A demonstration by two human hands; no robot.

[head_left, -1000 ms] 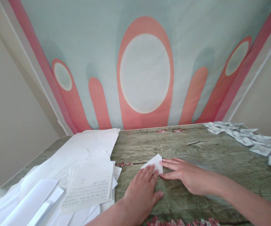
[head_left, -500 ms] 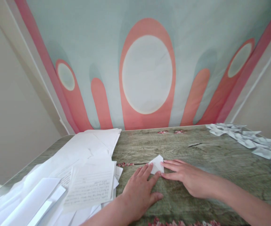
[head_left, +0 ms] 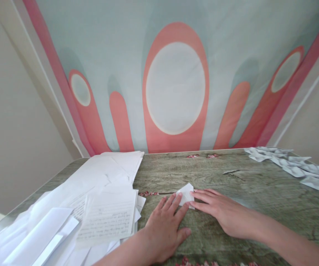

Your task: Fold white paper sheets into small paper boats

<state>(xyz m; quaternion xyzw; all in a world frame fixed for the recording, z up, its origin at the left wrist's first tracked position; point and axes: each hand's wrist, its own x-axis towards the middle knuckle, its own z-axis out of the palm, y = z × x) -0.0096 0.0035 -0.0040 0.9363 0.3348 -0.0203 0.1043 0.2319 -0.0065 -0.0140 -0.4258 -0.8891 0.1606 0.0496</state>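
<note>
A small folded piece of white paper (head_left: 186, 193) lies on the wood-grain tabletop, with a pointed corner facing away from me. My left hand (head_left: 166, 227) lies palm down with its fingers spread, and its fingertips press on the paper's left and near parts. My right hand (head_left: 220, 212) comes in from the right, its fingers stretched out. Its fingertips touch the paper's right edge. The undersides of both hands are hidden.
Loose white sheets (head_left: 115, 166) and a handwritten stack (head_left: 106, 221) cover the table's left side. Folded paper strips (head_left: 41, 234) lie on them. Several folded white paper pieces (head_left: 300, 168) overlap in a row at the far right. A patterned backdrop (head_left: 176, 142) rises behind the table.
The view has shifted slightly. Both hands stay at the paper; the right fingers have moved a little along its right edge and sit closer together.
</note>
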